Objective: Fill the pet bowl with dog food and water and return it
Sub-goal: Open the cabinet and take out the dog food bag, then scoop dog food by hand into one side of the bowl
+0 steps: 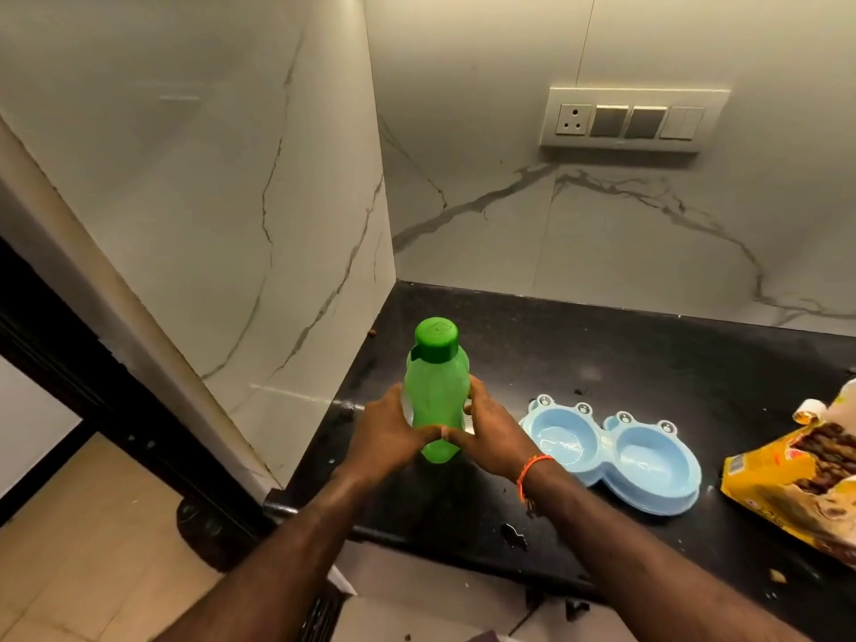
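Note:
A green plastic water bottle (434, 386) with a darker green cap on stands upright on the black counter (625, 363). My left hand (389, 433) and my right hand (491, 433) grip its lower body from both sides, thumbs meeting at the front. To the right lies a light blue double pet bowl (616, 451); its left basin holds a little water and its right basin looks empty. A yellow dog food bag (806, 479) lies open at the right edge, kibble showing inside.
Marble walls close off the counter's left side and back. A switch and socket panel (632, 119) sits on the back wall. Small water spills (514, 535) and crumbs mark the counter's front edge. Tiled floor lies below to the left.

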`<state>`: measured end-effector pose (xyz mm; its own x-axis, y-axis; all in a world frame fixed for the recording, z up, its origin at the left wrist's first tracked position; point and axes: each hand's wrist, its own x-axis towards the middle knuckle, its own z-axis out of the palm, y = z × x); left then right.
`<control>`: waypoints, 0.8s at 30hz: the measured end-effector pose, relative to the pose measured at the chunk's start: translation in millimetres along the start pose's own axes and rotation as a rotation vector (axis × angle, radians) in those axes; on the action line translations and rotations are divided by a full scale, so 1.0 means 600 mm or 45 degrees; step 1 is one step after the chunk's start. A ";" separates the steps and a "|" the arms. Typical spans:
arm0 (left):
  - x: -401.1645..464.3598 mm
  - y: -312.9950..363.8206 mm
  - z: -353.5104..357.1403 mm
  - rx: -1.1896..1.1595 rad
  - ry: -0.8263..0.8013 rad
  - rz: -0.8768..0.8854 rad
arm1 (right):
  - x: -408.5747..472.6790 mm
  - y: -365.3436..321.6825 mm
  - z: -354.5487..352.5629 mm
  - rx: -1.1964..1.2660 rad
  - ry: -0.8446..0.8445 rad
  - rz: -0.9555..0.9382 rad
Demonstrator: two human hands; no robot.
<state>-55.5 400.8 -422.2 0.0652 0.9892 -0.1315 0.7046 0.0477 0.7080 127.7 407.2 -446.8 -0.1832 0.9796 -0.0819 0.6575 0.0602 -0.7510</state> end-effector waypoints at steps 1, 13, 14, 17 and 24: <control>-0.009 0.011 -0.005 0.153 -0.021 -0.096 | -0.002 0.002 -0.003 -0.014 0.010 0.006; -0.045 0.175 0.049 0.308 -0.297 0.332 | -0.104 0.039 -0.164 -0.160 0.492 0.056; -0.040 0.191 0.059 0.284 -0.286 0.373 | -0.117 0.045 -0.186 -0.166 0.541 0.065; -0.024 0.245 0.094 0.237 -0.269 0.464 | -0.155 0.068 -0.256 -0.241 0.690 0.090; 0.016 0.381 0.200 0.211 -0.336 0.597 | -0.235 0.157 -0.411 -0.384 0.941 0.245</control>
<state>190.8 404.8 -344.9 0.5575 0.8301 -0.0129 0.6577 -0.4322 0.6170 395.7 321.9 -344.4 0.4120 0.8452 0.3405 0.8159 -0.1758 -0.5509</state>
